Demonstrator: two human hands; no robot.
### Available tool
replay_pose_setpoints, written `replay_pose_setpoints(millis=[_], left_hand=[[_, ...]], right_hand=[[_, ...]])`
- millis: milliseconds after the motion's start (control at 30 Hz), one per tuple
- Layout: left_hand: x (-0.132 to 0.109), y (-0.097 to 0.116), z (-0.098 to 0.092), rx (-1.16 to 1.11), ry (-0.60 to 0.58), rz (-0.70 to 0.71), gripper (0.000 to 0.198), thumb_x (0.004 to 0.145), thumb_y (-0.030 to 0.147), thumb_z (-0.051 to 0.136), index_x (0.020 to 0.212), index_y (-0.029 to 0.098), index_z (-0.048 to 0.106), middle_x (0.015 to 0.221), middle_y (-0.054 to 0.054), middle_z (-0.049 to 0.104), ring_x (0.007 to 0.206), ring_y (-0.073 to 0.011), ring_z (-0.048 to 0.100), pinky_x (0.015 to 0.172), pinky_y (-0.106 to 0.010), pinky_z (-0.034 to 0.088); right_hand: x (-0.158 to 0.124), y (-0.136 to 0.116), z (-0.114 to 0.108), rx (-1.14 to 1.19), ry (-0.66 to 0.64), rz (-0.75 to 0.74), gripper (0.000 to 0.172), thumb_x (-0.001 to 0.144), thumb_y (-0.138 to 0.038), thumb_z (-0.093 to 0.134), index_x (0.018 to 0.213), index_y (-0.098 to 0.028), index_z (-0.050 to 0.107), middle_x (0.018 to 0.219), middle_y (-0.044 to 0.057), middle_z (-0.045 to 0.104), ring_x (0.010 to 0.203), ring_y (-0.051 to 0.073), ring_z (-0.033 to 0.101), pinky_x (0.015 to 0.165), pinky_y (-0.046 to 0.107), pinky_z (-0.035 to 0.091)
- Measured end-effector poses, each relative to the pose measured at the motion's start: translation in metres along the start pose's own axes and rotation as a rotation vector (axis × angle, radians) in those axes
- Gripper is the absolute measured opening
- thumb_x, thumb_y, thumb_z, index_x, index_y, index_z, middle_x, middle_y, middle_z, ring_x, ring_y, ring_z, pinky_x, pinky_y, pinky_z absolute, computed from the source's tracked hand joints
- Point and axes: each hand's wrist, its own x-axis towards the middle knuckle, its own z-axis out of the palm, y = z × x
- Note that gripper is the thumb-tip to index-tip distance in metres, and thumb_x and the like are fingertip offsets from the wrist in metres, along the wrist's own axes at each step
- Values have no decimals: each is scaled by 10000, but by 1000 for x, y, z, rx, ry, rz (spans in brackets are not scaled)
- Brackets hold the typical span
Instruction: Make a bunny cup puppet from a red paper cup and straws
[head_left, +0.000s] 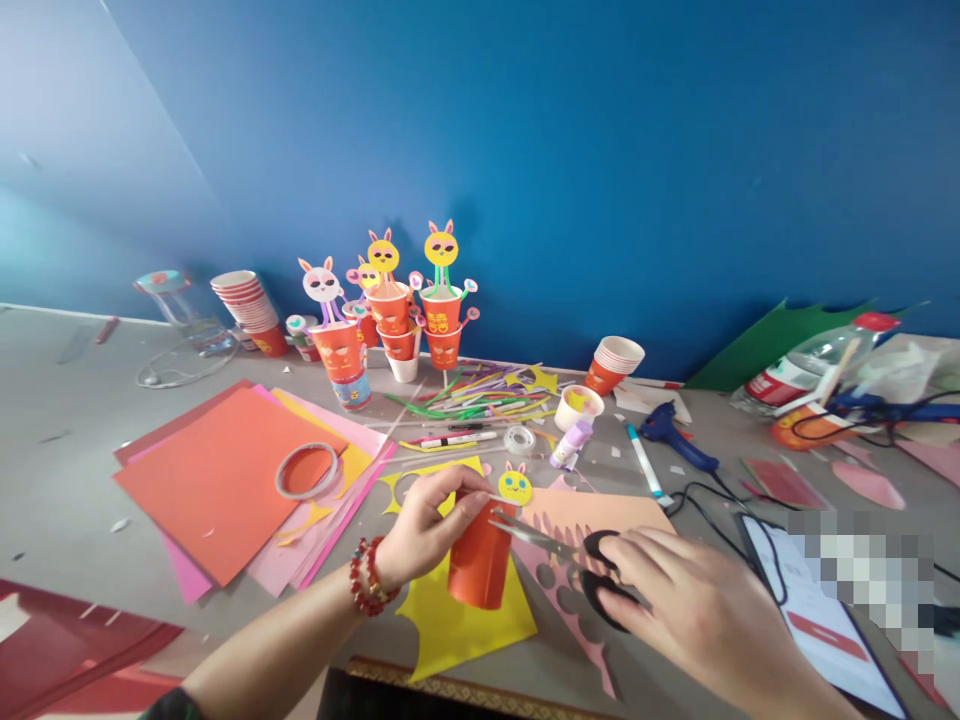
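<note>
My left hand (442,510), with red beaded bracelets at its wrist, is closed on the upper edge of a red paper cup (480,565). The cup stands over a yellow paper sheet (435,625). My right hand (694,595) has its fingers through the black handles of a pair of scissors (551,543). The scissor blades are parted and point left at the top of the cup, close to my left fingertips; whether they touch it I cannot tell. A small yellow paper face with ears (515,485) is just behind the cup.
Finished paper-cup figures (337,350) stand along the blue wall. Coloured paper sheets (225,480) with a tape roll (307,470) lie at left. Pipe cleaners (495,395), a glue stick (571,445), a blue glue gun (679,440), a bottle (817,360) and a tablet (817,610) lie around.
</note>
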Motion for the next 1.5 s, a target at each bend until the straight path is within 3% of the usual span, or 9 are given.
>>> replay_pose_setpoints(millis=[400, 600, 1033, 1200, 1367, 1500], left_hand=[[2, 3, 1, 100, 34, 70, 152, 954, 195, 536, 882, 156, 663, 807, -39, 725, 719, -127, 650, 686, -205, 486], [2, 1, 1, 77, 32, 40, 164, 957, 235, 545, 892, 155, 673, 829, -47, 727, 736, -134, 645, 693, -214, 486], [2, 0, 0, -24, -63, -11, 222, 986, 315, 535, 928, 161, 683, 850, -61, 730, 743, -153, 643, 689, -237, 481], [0, 1, -2, 12, -87, -3, 227, 1010, 285, 484, 987, 168, 677, 877, -56, 719, 760, -147, 634, 713, -233, 477], [-4, -2, -1, 49, -18, -37, 235, 1019, 286, 457, 1131, 198, 644, 1038, -76, 686, 875, -170, 616, 787, -261, 473], [-7, -4, 3, -7, 20, -60, 252, 1026, 307, 442, 1174, 199, 616, 1034, -83, 664, 823, -160, 600, 731, -253, 472]], right_hand=[[0, -1, -9, 9, -47, 60, 516, 1085, -435, 221, 825, -216, 610, 664, 12, 697, 581, 172, 677, 536, 312, 372], [1, -1, -7, 14, -46, 35, 498, 1091, -402, 220, 844, -210, 608, 674, 23, 704, 587, 173, 679, 534, 306, 373], [1, 6, 0, 73, -55, 7, 396, 1083, -312, 296, 868, -198, 608, 701, 24, 705, 613, 170, 683, 566, 293, 386], [2, 5, 0, 109, -80, 37, 296, 1034, -244, 373, 844, -211, 597, 670, 6, 684, 597, 174, 678, 541, 291, 356], [4, 3, 4, 144, -111, 72, 86, 897, -172, 550, 832, -226, 567, 677, -20, 687, 594, 162, 669, 551, 268, 349], [6, 2, 9, 139, -101, 100, 143, 798, -136, 625, 781, -232, 521, 644, -31, 670, 567, 152, 637, 544, 259, 329]])
